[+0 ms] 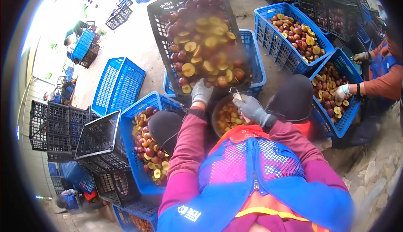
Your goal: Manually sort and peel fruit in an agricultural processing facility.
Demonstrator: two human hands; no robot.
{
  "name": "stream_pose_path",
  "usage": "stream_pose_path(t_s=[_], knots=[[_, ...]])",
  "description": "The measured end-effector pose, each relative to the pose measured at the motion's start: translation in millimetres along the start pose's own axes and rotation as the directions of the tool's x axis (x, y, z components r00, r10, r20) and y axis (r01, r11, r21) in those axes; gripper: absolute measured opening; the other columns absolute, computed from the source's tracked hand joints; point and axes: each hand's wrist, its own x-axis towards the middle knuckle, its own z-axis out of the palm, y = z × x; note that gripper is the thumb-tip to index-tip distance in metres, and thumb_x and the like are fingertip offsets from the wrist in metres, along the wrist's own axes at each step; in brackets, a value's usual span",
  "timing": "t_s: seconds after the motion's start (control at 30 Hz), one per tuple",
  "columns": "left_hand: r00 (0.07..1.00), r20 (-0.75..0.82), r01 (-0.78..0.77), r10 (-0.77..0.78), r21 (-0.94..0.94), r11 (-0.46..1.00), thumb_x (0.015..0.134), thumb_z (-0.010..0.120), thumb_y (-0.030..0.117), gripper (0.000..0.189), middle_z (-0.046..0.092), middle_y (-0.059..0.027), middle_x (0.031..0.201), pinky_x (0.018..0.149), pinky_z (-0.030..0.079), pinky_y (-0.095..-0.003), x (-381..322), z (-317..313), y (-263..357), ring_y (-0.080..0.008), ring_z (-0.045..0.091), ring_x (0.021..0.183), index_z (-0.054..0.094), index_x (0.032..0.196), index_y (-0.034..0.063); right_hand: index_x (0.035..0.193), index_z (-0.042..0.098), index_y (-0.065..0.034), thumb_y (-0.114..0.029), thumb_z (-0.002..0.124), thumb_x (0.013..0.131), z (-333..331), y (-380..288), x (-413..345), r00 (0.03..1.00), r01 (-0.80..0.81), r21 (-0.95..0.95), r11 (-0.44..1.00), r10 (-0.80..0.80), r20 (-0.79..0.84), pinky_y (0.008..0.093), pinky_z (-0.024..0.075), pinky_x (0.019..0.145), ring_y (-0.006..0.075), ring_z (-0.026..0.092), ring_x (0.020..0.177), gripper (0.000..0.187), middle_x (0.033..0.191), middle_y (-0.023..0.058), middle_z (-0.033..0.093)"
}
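My left hand (202,93), in a grey glove, is at the near edge of a black plastic crate (159,24). Its fingertips are hidden among the fruit, so I cannot tell whether they grip anything. Halved plums (189,69) with yellow flesh and whole red ones fill that crate, which rests tilted on a blue crate (259,65). In my right hand (252,108), also gloved, is a small pitting tool (236,95) with a metal loop and pale handle. Between my knees, below both hands, is a round bowl (216,118) holding yellow-orange pieces.
A blue crate (127,143) of cut plums stands by my left knee. Black crates (97,137) are stacked beyond it. On the right, a co-worker's gloved hand (342,92) reaches into another blue crate (338,131) of plums. A further blue plum crate (277,49) stands behind.
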Motion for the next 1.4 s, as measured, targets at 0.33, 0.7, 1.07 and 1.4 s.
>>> stream_pose_path(t_s=[0.33, 0.7, 1.07, 1.4], knots=[[0.979, 0.15, -0.178, 0.139, 0.281, 0.943, 0.09, 0.07, 0.033, 0.043, 0.07, -0.0175, 0.125, 0.094, 0.055, -0.0501, -1, 11, 113, -0.0392, 0.069, 0.114, 0.066, 0.127, 0.0129, 0.105, 0.069, -0.0061, -0.031, 0.063, 0.105, -5, 18, -12, 0.997, 0.013, 0.108, 0.994, -0.004, -0.083, 0.026, 0.0458, 0.056, 0.0054, 0.053, 0.062, 0.026, 0.074, -0.0047, 0.058], [0.918, 0.094, -0.187, 0.386, -0.756, 0.628, 0.094, 0.071, 0.028, 0.053, 0.072, -0.0129, 0.125, 0.096, 0.055, -0.034, -27, -27, 101, -0.0234, 0.069, 0.112, 0.061, 0.14, 0.0025, 0.11, 0.065, -0.0072, -0.03, 0.06, 0.106, -37, 12, -1, 0.968, 0.125, 0.417, 0.9, -0.019, -0.249, 0.0258, 0.0483, 0.048, 0.0086, 0.054, 0.055, 0.024, 0.072, -0.0017, 0.058], [0.81, -0.362, -0.547, 0.462, -0.75, 0.371, 0.1, 0.055, 0.019, 0.036, 0.069, -0.008, 0.112, 0.083, 0.055, -0.0312, -143, -84, 103, -0.0181, 0.066, 0.099, 0.062, 0.13, 0.0016, 0.107, 0.064, -0.0046, -0.033, 0.054, 0.109, -4, -61, -36, 0.876, 0.47, -0.149, 0.87, -0.48, -0.04, 0.0371, 0.0486, 0.067, 0.0174, 0.061, 0.07, 0.031, 0.076, 0.0017, 0.062], [0.964, -0.099, -0.209, 0.247, -0.859, 0.468, 0.111, 0.035, 0.056, 0.062, 0.069, -0.0038, 0.107, 0.085, 0.051, -0.0307, -164, -83, 102, -0.0137, 0.063, 0.094, 0.067, 0.122, 0.0046, 0.1, 0.063, -0.0065, -0.046, 0.049, 0.107, -4, -84, -61, 0.942, 0.313, -0.542, 0.78, -0.33, 0.069, 0.055, 0.0496, 0.076, 0.0476, 0.067, 0.085, 0.042, 0.087, 0.0246, 0.069]])
